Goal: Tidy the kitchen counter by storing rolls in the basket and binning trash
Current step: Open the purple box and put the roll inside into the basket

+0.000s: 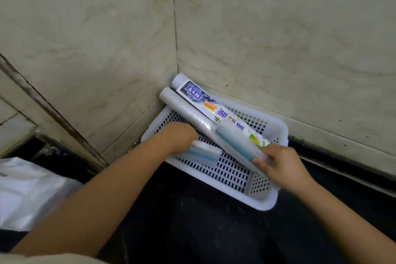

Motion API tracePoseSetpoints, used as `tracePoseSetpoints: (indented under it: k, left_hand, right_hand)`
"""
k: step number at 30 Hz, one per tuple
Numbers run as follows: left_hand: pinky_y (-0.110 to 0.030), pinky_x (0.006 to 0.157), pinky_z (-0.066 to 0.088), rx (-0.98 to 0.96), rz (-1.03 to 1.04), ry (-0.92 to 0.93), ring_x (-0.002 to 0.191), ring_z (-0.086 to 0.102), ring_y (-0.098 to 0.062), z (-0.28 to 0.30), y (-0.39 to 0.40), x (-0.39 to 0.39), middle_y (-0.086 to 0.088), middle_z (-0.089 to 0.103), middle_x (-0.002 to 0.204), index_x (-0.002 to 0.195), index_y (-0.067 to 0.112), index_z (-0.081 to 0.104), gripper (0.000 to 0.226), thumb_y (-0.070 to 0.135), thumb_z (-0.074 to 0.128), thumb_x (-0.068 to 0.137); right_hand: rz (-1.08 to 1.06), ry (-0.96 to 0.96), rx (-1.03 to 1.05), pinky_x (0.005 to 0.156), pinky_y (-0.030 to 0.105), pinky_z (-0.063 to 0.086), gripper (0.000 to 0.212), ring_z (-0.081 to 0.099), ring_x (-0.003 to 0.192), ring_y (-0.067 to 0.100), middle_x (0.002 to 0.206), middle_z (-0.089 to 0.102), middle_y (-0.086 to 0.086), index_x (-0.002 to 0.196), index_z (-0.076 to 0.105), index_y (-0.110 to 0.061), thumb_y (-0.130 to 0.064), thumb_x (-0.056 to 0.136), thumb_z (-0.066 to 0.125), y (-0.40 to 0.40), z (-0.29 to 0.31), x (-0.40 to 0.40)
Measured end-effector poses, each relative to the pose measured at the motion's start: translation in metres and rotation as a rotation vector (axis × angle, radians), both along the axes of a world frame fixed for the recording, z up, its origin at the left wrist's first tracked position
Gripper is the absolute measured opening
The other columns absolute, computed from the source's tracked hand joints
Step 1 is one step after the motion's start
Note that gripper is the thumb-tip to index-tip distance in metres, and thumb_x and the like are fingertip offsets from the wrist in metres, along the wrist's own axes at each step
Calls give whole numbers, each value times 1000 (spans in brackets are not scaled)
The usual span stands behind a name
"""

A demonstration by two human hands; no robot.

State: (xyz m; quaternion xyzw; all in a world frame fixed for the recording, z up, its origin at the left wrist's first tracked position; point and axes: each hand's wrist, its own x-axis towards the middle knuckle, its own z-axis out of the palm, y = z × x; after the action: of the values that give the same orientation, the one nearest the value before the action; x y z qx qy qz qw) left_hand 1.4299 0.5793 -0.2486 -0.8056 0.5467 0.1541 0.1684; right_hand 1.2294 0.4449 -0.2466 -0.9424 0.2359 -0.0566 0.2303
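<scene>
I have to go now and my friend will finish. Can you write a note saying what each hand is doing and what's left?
Left hand: inside the white basket, on a small blue-striped roll.
Right hand: gripping the near end of another blue-striped roll.
Two long rolls already lean in the basket against the wall corner.
Left to do: release both small rolls, then deal with the white plastic bag on the counter.

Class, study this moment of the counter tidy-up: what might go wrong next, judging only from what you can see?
1. The two long rolls overhang the white basket's rim and lean into the wall corner; they might slide or tip out.
2. The right hand holds a small blue-and-white roll on top of them; it could roll off.
3. The left hand may jostle them.
</scene>
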Motion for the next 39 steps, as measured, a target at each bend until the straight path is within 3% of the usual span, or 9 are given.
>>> tracePoseSetpoints:
  k: [3,7,11,16,20,24,35,37,39]
  left_hand:
    - [-28,66,36,-136,41,3,96,60,-26,23,33,8,-10,66,104,92,8,60,15,12,46,87]
    - [-32,71,48,-387,30,-53,93,62,-26,45,64,7,-9,67,100,95,7,65,18,10,53,82]
    - [-21,34,43,-715,-81,-264,40,61,-26,53,75,2,-13,64,49,56,1,68,21,-1,81,39]
    - [-17,33,41,-657,-42,-246,36,58,-25,43,68,-2,-11,61,44,49,4,63,36,1,87,22]
    - [-13,31,37,-601,-38,-229,35,58,-20,30,57,-8,-7,60,40,45,10,64,41,9,89,12]
    - [-14,28,36,-565,-50,-246,34,58,-17,24,50,-10,-7,60,39,44,10,64,43,10,87,7]
    - [-18,33,39,-486,-186,-310,44,61,-26,2,36,-3,-11,61,49,47,6,62,38,2,87,18]
    - [-26,55,49,-327,-222,-294,71,65,-30,-1,33,-3,-16,66,76,73,3,67,29,6,83,48]
    - [-35,87,39,-163,-159,-259,108,51,-28,-11,30,1,-13,56,114,109,8,57,25,10,54,84]
  right_hand:
    - [145,110,-79,64,32,32,29,52,74,26,67,57,3,59,46,-18,-21,85,57,6,3,8]
    - [298,241,-212,74,32,45,24,58,93,24,101,63,8,96,60,-8,-25,90,45,28,0,36]
    - [429,243,-356,74,36,48,25,57,100,29,109,61,13,105,58,-3,-12,90,41,48,-13,72]
    - [725,485,-456,95,43,43,36,43,121,31,131,48,16,128,45,-6,-12,93,39,54,-38,88]
    - [709,620,-413,100,43,41,56,45,125,33,152,25,13,144,24,-21,-25,92,45,31,-38,79]
    - [713,607,-383,94,42,44,57,52,114,34,141,40,17,143,25,-17,-17,90,46,32,-41,69]
    - [773,462,-627,67,42,46,37,61,94,39,111,61,24,134,34,-4,-12,98,27,34,-65,79]
    - [744,539,-610,78,43,52,37,61,96,37,110,63,21,134,37,-10,-19,100,24,32,-62,78]
    - [742,580,-526,81,43,51,39,61,98,36,111,61,19,138,33,-16,-19,100,27,34,-57,69]
